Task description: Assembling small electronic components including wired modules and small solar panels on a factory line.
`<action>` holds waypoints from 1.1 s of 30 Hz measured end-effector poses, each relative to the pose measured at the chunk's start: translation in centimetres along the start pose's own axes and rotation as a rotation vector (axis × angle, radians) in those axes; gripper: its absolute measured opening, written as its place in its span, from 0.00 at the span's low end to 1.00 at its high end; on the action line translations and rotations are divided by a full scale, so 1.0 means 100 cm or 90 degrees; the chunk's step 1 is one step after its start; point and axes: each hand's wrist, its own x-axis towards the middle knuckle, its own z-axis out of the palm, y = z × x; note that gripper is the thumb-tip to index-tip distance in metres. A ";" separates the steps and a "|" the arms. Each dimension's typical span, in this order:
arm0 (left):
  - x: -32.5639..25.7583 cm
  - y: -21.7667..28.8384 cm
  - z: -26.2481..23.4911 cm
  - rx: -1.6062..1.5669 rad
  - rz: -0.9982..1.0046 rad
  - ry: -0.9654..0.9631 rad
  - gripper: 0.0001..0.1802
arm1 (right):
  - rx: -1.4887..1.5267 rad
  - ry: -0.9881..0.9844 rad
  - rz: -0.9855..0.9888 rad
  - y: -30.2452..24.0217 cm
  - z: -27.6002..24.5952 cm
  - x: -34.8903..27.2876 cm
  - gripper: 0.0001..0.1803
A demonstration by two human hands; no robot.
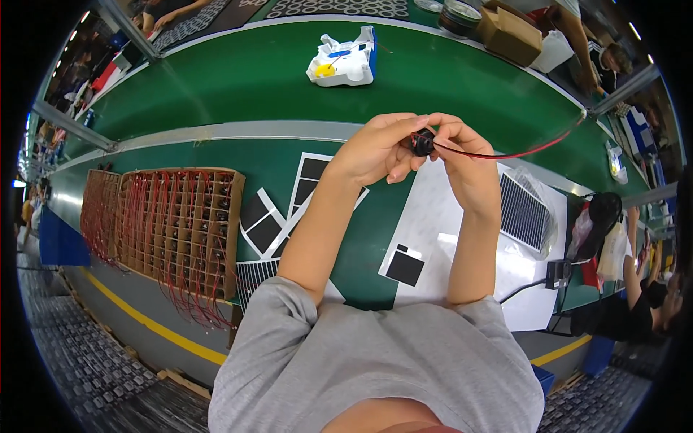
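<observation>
Between my two hands, above the near edge of the green belt, is a small black round part (pixel 422 143) with a red-and-black wire (pixel 516 156) coming out of it. My left hand (pixel 375 150) pinches the part from the left, its thumb and index finger against it. On the other side, my right hand (pixel 468 155) has its fingertips closed at the part where the wire leaves. The wire curves off to the right and up over the belt. What exactly the part is, I cannot tell.
A divided cardboard tray (pixel 180 231) of black parts with red wires lies at left. Black-and-white sticker sheets (pixel 263 224) and a white board (pixel 426 216) cover the bench. A white plastic housing (pixel 354 68) sits on the green belt (pixel 238 79). Other people are around.
</observation>
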 end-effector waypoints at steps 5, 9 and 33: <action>0.002 -0.003 -0.006 -0.001 -0.024 0.011 0.16 | -0.001 -0.049 -0.064 0.008 -0.005 0.004 0.02; -0.002 -0.004 -0.001 -0.009 0.012 0.004 0.17 | -0.017 -0.042 -0.034 0.003 -0.004 0.002 0.01; -0.009 -0.006 0.012 0.101 0.241 -0.002 0.14 | 0.450 -0.213 0.041 0.068 -0.034 0.016 0.25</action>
